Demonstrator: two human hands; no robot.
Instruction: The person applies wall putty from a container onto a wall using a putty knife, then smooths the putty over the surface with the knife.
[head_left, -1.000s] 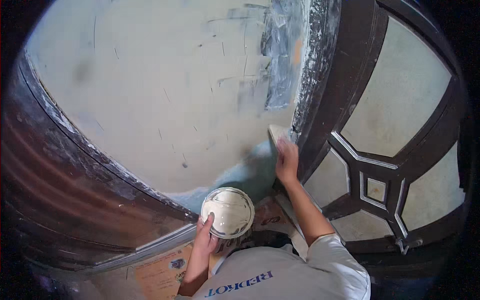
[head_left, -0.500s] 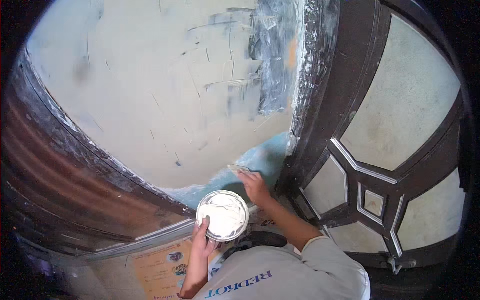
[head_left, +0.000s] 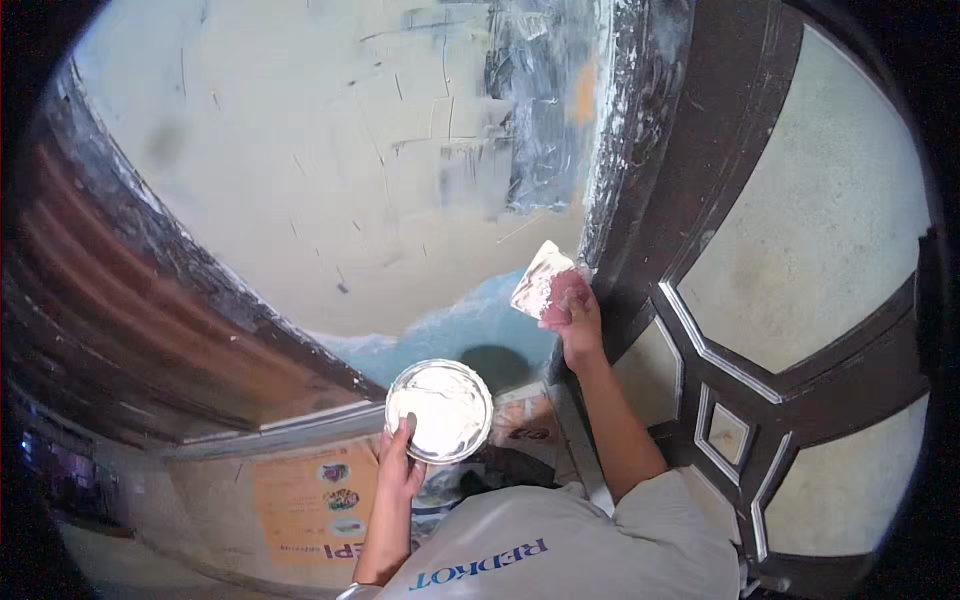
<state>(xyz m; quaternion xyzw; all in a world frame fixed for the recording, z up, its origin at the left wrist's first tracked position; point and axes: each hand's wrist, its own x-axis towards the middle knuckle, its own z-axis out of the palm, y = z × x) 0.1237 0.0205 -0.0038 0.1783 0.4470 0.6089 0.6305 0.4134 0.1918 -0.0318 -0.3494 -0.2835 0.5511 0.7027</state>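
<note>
My left hand [head_left: 399, 465] holds a round, shallow tub [head_left: 489, 405] of white putty from its near left side, the thumb over the rim. My right hand [head_left: 580, 322] grips a flat putty spreader [head_left: 562, 292], pink where I hold it. White putty coats its broad blade. The spreader is at the wall's right edge, beside the dark door frame; whether the blade touches the wall I cannot tell. Behind the tub, the wall [head_left: 330, 190] is pale and smeared over, with a light blue patch [head_left: 480, 310] along its lower part.
A dark panelled door [head_left: 650, 270] with pale panels stands to the right. Reddish-brown wood [head_left: 170, 320] curves along the left. An orange printed sheet [head_left: 295, 510] lies low, left of my left forearm.
My right hand has moved up and right from the blue patch's edge to the door frame, turning the spreader's putty-covered face into view. The tub has shifted slightly up and left.
</note>
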